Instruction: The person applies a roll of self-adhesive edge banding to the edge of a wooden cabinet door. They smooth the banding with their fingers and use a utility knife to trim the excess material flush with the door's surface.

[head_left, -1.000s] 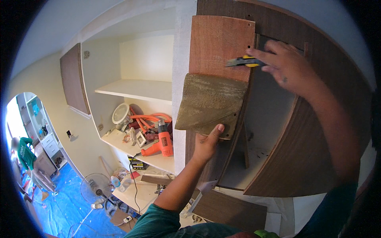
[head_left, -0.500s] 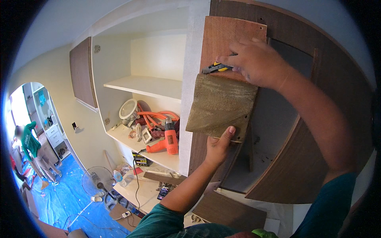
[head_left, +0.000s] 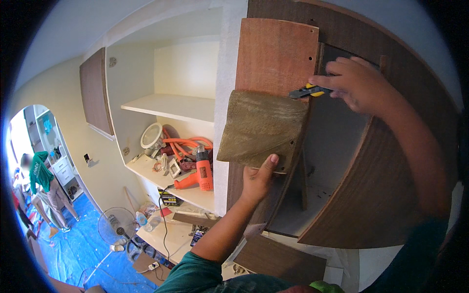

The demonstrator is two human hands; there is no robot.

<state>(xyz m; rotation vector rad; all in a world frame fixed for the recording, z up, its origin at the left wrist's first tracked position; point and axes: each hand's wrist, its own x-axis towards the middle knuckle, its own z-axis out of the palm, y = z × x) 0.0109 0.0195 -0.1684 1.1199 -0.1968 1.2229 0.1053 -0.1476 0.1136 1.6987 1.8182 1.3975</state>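
Observation:
My right hand point(head_left: 355, 88) grips a yellow-and-black utility knife point(head_left: 312, 91). Its tip lies at the right end of the line where the reddish wood panel point(head_left: 276, 56) meets a folded-down brownish covering sheet point(head_left: 264, 124). At the lower edge of that panel, my left hand point(head_left: 259, 178) pinches the board and sheet, thumb on the front and fingers hidden behind. Small holes show along the panel's right edge. Behind it stands a dark brown cabinet frame point(head_left: 356, 195) with a grey opening.
To the left, white shelves point(head_left: 168, 107) hold an orange heat gun point(head_left: 199, 173), orange hose point(head_left: 188, 144) and a round white light fitting point(head_left: 152, 136). A fan point(head_left: 117, 225) stands below, near blue floor sheeting point(head_left: 73, 256). Another person point(head_left: 44, 178) works in the far doorway.
My right hand has drawn the knife rightward along the sheet's fold, to the panel's right edge. My left hand keeps its hold. The view has shifted slightly.

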